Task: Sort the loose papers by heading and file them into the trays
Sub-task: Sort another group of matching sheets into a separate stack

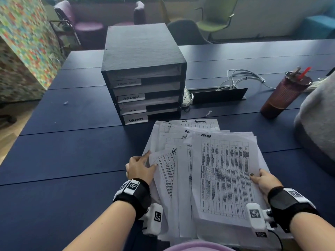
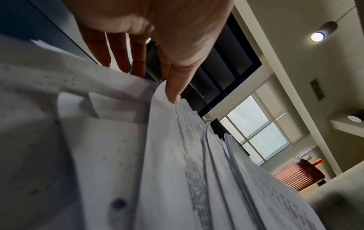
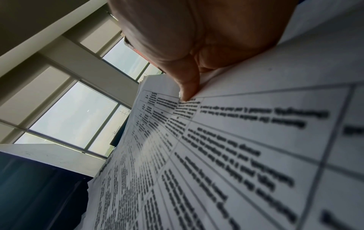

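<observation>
A loose pile of printed papers (image 1: pixel 168 142) lies fanned on the dark blue table (image 1: pixel 72 160), with handwritten headings such as ADMIN and H.R. Behind it stands a black tray unit (image 1: pixel 143 57) with four labelled trays, among them ADMIN (image 1: pixel 131 98), H.R (image 1: pixel 133 110) and SECURITY (image 1: pixel 136 120). My left hand (image 1: pixel 151 159) pinches a sheet (image 2: pixel 167 140) at the pile's left edge, thumb (image 2: pixel 175 87) on top and fingers underneath. My right hand (image 1: pixel 259 178) grips the lifted stack headed ADMIN (image 1: pixel 224 171) at its right edge. Its thumb (image 3: pixel 189 84) presses the top sheet (image 3: pixel 236 155); its fingers are hidden below.
A dark red tumbler (image 1: pixel 284 95) with a straw stands at the right. White cables (image 1: pixel 241 78) and a power strip (image 1: pixel 186 97) lie by a cable slot behind the papers. A grey fabric mass (image 1: pixel 319 124) fills the right edge. Chairs stand beyond the table.
</observation>
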`<state>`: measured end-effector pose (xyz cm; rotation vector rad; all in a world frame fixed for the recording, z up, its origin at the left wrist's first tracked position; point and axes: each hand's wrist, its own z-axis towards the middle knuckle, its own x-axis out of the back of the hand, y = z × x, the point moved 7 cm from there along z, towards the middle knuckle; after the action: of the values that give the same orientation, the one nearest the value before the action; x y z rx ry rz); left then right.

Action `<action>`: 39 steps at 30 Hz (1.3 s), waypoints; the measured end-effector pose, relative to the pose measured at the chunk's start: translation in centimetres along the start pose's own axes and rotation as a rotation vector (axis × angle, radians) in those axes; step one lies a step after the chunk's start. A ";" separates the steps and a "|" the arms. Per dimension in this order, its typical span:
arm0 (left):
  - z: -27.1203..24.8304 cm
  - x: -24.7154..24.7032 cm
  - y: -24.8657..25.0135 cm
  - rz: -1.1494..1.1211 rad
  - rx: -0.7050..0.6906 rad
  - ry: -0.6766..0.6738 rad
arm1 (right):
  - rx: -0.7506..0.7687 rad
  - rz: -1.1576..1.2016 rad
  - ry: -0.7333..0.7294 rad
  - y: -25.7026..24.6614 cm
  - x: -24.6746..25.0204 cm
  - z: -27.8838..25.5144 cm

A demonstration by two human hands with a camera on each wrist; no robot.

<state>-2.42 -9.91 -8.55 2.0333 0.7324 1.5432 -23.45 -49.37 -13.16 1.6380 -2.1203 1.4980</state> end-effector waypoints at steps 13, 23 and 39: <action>0.4 -0.3 1.5 0.019 -0.135 0.113 | -0.003 0.204 -0.020 0.3 -0.7 -0.7; -4.8 -3.6 6.9 -0.324 -0.195 -0.318 | -0.003 0.279 -0.043 0.5 -0.6 -0.7; -9.5 -7.4 10.1 -0.212 -0.471 -0.767 | -0.029 0.429 -0.067 0.2 -0.8 -1.8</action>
<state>-11.98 -21.83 -4.75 1.8812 0.2338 0.6319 -24.09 -47.50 -12.81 1.2933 -2.6430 1.5148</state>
